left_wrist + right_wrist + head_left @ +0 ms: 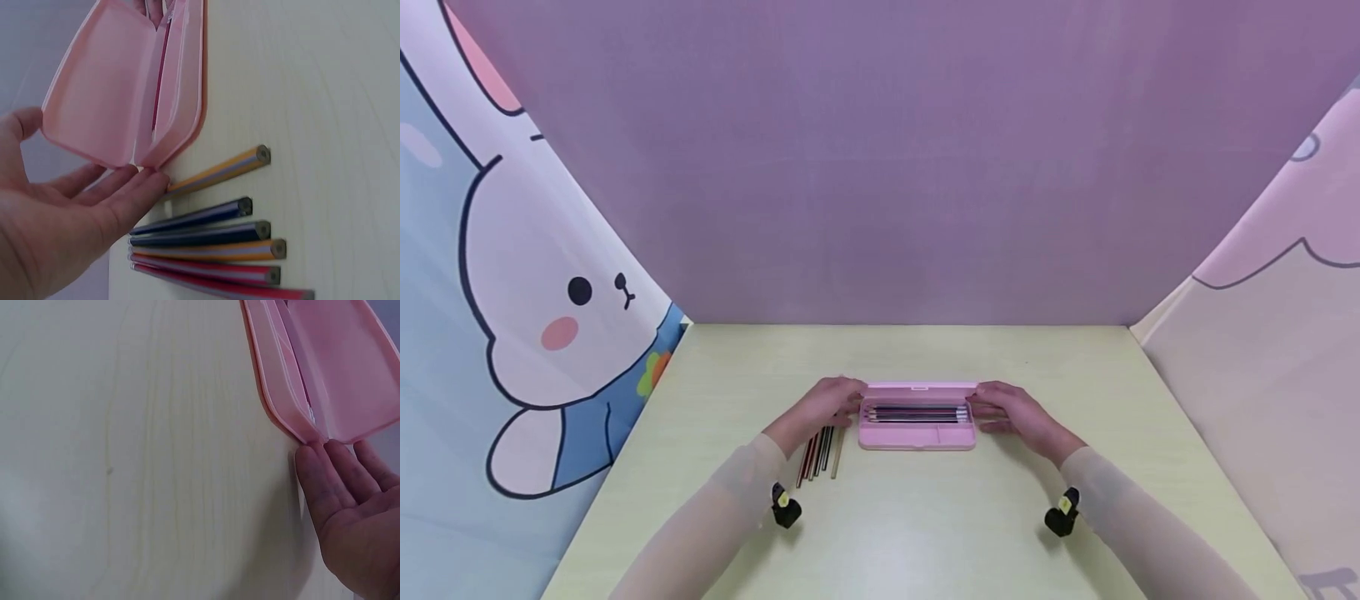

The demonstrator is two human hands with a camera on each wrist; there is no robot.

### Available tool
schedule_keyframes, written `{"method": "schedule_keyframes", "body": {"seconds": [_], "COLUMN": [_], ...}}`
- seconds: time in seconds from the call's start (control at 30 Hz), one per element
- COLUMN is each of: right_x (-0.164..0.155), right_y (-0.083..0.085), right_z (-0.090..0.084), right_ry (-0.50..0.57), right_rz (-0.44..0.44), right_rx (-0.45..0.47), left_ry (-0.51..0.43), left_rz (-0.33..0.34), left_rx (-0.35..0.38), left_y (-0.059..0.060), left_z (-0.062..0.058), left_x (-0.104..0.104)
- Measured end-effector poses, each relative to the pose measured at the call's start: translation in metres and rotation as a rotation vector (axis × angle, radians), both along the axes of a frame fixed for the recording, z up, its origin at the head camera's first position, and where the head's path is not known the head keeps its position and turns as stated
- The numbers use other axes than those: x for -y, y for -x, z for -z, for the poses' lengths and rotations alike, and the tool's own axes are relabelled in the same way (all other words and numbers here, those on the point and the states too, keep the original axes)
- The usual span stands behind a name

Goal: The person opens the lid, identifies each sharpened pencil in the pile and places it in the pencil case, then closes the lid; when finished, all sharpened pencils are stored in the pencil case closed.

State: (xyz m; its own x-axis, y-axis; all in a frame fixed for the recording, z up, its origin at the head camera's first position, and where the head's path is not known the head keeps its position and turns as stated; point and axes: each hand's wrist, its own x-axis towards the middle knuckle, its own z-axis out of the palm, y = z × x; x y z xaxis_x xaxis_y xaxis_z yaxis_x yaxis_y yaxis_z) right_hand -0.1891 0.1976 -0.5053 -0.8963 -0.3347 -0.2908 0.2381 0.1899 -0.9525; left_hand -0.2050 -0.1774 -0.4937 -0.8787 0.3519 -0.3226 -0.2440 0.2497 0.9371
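Note:
A pink pencil case (895, 439) lies on the table with its lid (891, 390) raised along the far side. Inside, several pencils (917, 414) lie lengthwise. At the case's left end is my left hand (827, 403); in the left wrist view its thumb touches the lid's edge, and its extended fingers touch the case near the hinge. My right hand (1018, 414) is at the other end, fingertips against the corner by the hinge in the right wrist view; its thumb is hidden there. Several loose pencils (212, 252), red, yellow and dark blue, lie beside and partly below the left hand.
A pale wooden table (910, 525) carries everything. Behind it stands a purple wall (910, 167). Fabric with a cartoon rabbit (535, 275) hangs at the left, and a pink and cream panel (1262, 358) at the right. Black wrist cameras (786, 508) hang under both forearms.

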Motion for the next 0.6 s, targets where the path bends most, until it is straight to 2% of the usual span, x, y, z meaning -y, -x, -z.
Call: {"method": "schedule_keyframes", "body": {"seconds": [0.1, 0.3, 0.47, 0.6], "right_x": [-0.0033, -0.005, -0.0074, -0.0098], "right_y": [-0.0019, -0.0045, -0.007, -0.0083], "right_z": [-0.0003, 0.0014, 0.0035, 0.0057], "right_ry": [-0.001, -0.024, -0.036, -0.093], "right_rz": [-0.028, -0.046, -0.089, -0.115], "right_rx": [-0.009, -0.029, -0.059, -0.1], "left_ry": [0.005, 0.06, 0.186, 0.297], "left_rz": [0.053, 0.073, 0.135, 0.202], "left_rx": [-0.013, -0.045, -0.146, -0.248], "left_y": [0.0006, -0.0009, -0.0043, -0.0083], "left_z": [0.0026, 0.0028, 0.0022, 0.0004], "left_x": [0.0037, 0.0075, 0.009, 0.0054]}}
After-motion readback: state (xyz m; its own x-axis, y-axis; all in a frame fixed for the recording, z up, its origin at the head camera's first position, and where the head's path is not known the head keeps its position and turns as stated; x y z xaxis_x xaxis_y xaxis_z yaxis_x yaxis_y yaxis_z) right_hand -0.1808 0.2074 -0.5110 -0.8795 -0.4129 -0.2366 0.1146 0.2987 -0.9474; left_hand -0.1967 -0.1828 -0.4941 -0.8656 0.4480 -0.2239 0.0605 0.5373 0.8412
